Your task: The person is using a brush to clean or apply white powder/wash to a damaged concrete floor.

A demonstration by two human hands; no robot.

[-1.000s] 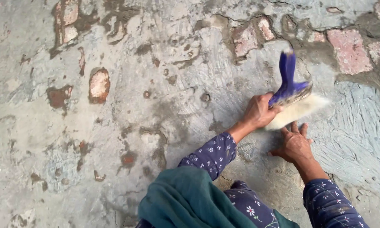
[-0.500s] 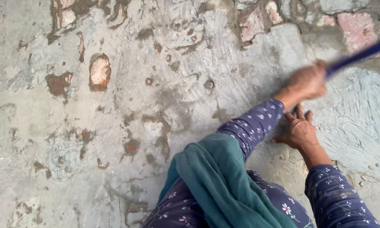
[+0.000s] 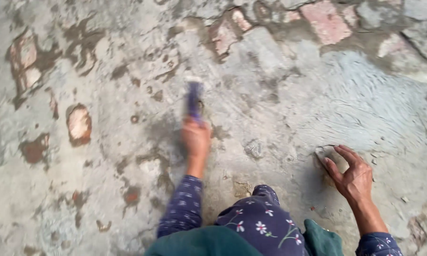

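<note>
I am sweeping the floor (image 3: pixel 104 199) at twelve o'clock, left hand (image 3: pixel 196 139) gripping the brush (image 3: pixel 193 100), right hand (image 3: pixel 352 174) lying open on the ground; next I judge a steady pull.

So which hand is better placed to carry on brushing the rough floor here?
Probably the left hand: it grips the purple-handled brush out in front, over the worn floor. The right hand holds nothing and rests with fingers spread on the floor, seemingly as a prop.
</note>
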